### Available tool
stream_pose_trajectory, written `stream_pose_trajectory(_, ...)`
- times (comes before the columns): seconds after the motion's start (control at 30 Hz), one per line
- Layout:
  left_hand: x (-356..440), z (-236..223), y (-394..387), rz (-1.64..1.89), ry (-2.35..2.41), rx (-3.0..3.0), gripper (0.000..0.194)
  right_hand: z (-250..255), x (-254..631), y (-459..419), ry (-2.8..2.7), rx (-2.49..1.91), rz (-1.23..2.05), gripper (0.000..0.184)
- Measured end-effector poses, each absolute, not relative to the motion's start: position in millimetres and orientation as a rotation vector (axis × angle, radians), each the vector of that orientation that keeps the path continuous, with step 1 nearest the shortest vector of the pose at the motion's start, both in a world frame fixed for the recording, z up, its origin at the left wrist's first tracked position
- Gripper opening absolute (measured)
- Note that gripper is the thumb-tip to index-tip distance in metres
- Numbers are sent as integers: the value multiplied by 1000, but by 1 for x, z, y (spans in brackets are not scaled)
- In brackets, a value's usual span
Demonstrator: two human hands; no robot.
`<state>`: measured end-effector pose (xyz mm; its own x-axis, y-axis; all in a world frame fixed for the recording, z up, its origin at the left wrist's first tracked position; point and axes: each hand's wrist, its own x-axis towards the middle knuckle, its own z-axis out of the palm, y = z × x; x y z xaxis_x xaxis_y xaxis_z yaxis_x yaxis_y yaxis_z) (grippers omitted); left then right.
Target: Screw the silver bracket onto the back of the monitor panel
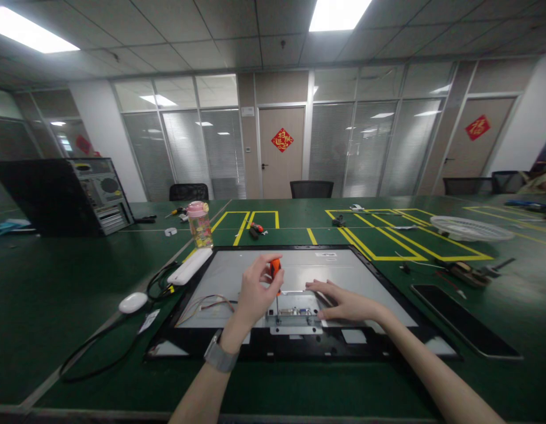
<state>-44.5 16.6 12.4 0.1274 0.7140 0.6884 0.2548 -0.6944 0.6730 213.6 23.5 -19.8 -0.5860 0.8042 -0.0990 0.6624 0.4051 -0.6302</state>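
My left hand (256, 291) is closed round the orange handle of a screwdriver (275, 272). The tool stands upright with its tip down on a small metal circuit-board cover (294, 315). That cover sits on the back of an opened monitor (374, 282) lying flat on the green table. My right hand (343, 300) rests flat on the metal panel just right of the cover, fingers stretched out and holding nothing. Thin coloured wires (206, 303) run across the panel to the left of my left hand. A watch is on my left wrist.
A white mouse (132, 302) with black cables and a white bar (191, 266) lie left of the monitor. Behind stand a pink-lidded bottle (199, 224) and an open computer case (65, 197). A fan grille (471, 228), tools and a dark panel (462, 321) lie at right.
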Motion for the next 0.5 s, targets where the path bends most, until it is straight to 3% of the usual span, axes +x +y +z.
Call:
stream_pose_trajectory(0.27, -45, 15, 14, 1602, 733, 1817, 20, -21, 215, 24, -2432, -1279, 942, 78)
stream_pose_trajectory(0.5, -46, 19, 16, 1713, 897, 2030, 16, -18, 214, 22, -2438, -1291, 942, 77)
